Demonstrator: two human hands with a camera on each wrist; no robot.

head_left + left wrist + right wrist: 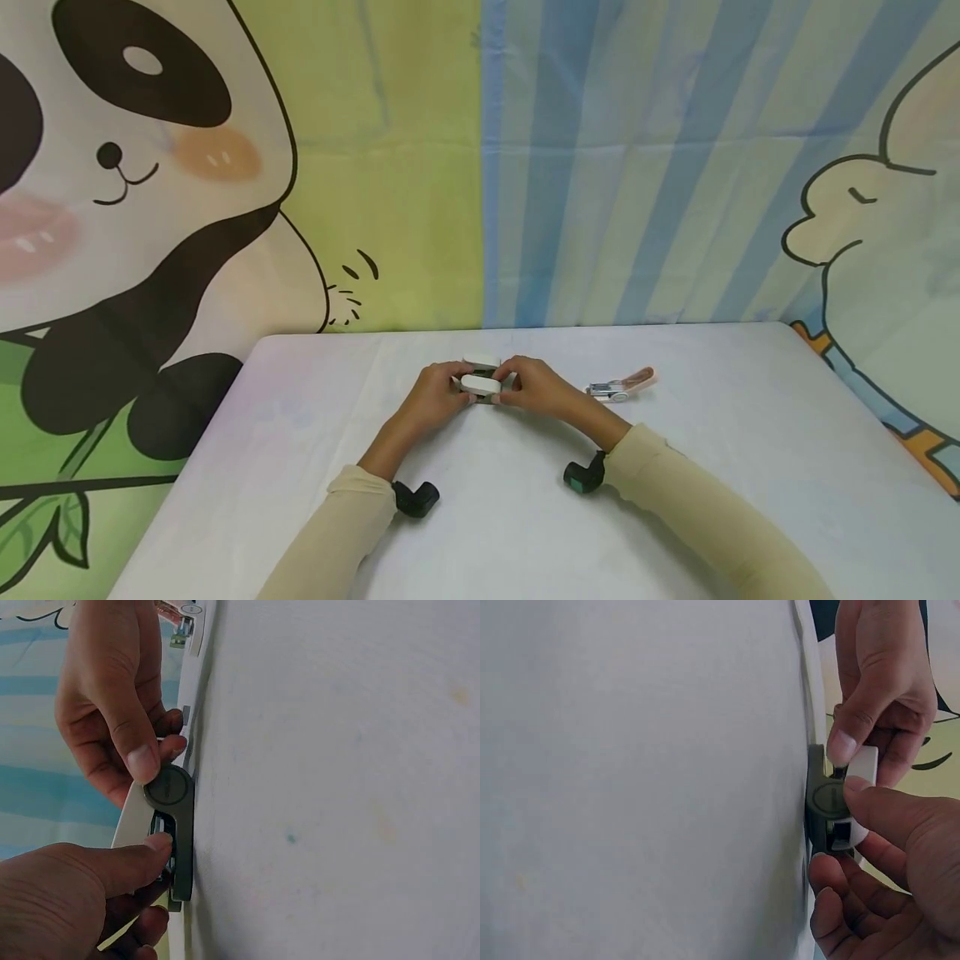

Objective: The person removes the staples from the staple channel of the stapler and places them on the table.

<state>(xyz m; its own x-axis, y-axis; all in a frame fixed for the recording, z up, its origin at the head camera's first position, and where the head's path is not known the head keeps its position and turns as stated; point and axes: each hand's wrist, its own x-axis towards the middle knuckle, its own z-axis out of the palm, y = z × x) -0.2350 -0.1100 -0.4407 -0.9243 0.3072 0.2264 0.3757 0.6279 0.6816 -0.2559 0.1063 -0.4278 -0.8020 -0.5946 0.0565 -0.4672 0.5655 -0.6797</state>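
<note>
Both hands hold a small dark green and white device (480, 385) with a round pivot disc and a metal part in its gap. My left hand (435, 392) pinches its left end, thumb over the slot where metal shows in the left wrist view. From the other side my right hand (537, 387) grips it; in the right wrist view its thumb lies across the white part beside the green pivot (829, 796). The white lever (129, 817) slants away from the green body (182, 855). The fingers hide parts of it, and its exact kind cannot be told.
A second small device (618, 390), silver and white with a pinkish arm, lies on the white table (517, 517) to the right of the right hand. Behind the table's far edge hangs a printed cloth (420, 250). Black cameras sit on both wrists.
</note>
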